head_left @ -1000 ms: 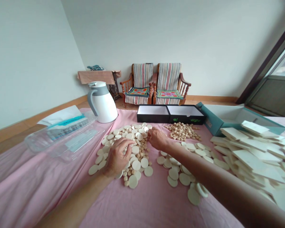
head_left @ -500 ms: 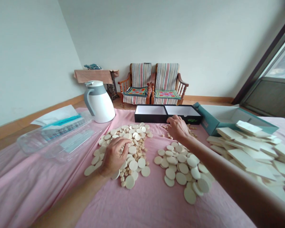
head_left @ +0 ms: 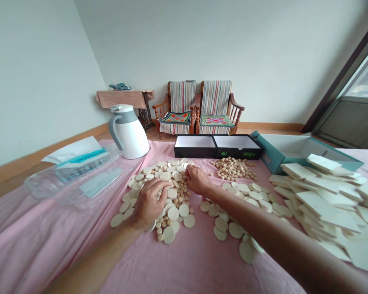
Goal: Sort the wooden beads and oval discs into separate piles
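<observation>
The mixed pile of discs [head_left: 175,191] lay mid-worktop [head_left: 187,265], with big pale rounds and small tan ones jumbled together. Your left hand [head_left: 149,202] rested on its near side, fingers bent down onto the discs. I could not tell whether that grip held one. Your right hand [head_left: 198,179] touched the pile's far right edge, its grip drawn narrow and its fingertips hidden. Just to the right lay a heap of large discs [head_left: 242,195]. Beyond that, small tan pieces [head_left: 233,168] sat before two black boxes [head_left: 217,146]. A white jug [head_left: 129,131] stood at far left.
</observation>
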`<control>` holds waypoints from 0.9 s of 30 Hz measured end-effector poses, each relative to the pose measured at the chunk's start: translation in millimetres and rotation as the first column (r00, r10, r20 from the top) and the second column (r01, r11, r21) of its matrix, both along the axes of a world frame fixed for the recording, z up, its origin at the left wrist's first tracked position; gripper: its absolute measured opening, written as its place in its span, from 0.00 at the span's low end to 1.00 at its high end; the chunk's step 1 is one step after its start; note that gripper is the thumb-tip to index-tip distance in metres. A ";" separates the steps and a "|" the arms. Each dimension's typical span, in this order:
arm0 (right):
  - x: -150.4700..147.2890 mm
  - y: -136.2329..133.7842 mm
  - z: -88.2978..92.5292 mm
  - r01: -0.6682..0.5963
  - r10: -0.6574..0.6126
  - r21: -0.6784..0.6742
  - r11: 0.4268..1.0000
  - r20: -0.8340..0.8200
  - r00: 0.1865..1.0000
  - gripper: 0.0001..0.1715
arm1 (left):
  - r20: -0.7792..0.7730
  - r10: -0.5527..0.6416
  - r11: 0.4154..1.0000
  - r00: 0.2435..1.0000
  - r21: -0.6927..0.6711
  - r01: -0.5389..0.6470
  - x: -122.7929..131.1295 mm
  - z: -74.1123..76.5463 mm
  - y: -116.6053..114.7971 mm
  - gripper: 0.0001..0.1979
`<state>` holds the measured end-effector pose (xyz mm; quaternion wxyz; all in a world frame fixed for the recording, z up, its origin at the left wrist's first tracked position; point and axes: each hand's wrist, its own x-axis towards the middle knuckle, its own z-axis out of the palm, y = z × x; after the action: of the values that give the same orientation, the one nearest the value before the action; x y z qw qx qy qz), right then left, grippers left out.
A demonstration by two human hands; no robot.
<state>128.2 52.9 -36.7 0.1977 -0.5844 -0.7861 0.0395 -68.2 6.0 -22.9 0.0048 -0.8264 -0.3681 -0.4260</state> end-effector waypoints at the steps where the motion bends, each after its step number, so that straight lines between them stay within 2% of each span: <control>1: 2.3 -1.2 1.4 0.007 -0.007 0.001 1.000 0.000 1.000 0.16 | 0.004 0.001 1.000 1.000 0.002 -0.001 -0.2 0.0 -0.1 0.10; 5: 30.2 -5.8 13.2 0.077 -0.078 0.028 0.997 0.024 0.997 0.15 | 0.009 0.006 1.000 1.000 -0.003 -0.006 -0.2 0.1 -0.3 0.10; 8: 66.0 -7.3 26.5 0.225 -0.230 0.065 0.972 0.083 0.970 0.13 | 0.004 0.011 1.000 1.000 -0.015 -0.011 1.1 0.4 0.3 0.10; 11: 93.4 -9.0 38.1 0.368 -0.387 0.144 0.919 0.139 0.912 0.13 | -0.001 0.009 1.000 1.000 -0.011 -0.009 2.6 0.8 0.8 0.10; 13: 96.8 -10.8 41.3 0.366 -0.389 0.165 0.916 0.138 0.911 0.13 | -0.005 0.006 1.000 1.000 -0.005 -0.006 3.1 1.1 0.8 0.10; 16: 77.3 -13.9 37.2 0.201 -0.204 0.050 0.978 0.086 0.975 0.15 | -0.008 0.003 1.000 1.000 0.001 -0.003 2.9 1.4 0.6 0.10; 19: 43.1 -15.7 27.1 0.043 -0.040 -0.085 0.995 0.038 0.998 0.15 | -0.005 0.000 1.000 1.000 0.010 0.000 2.7 1.9 0.1 0.10; 23: 7.6 -13.4 16.3 0.049 -0.044 -0.108 0.993 0.040 0.998 0.12 | 0.000 0.004 1.000 1.000 0.015 -0.004 2.5 2.7 -0.7 0.10; 27: -4.4 -4.6 11.6 0.094 -0.091 -0.094 0.991 0.041 0.995 0.13 | 0.002 0.011 1.000 1.000 0.004 -0.011 1.9 3.5 -1.8 0.10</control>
<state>123.8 48.2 -25.1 0.1567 -0.6295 -0.7588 0.0574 -66.3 4.2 -19.3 0.0083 -0.8239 -0.3719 -0.4276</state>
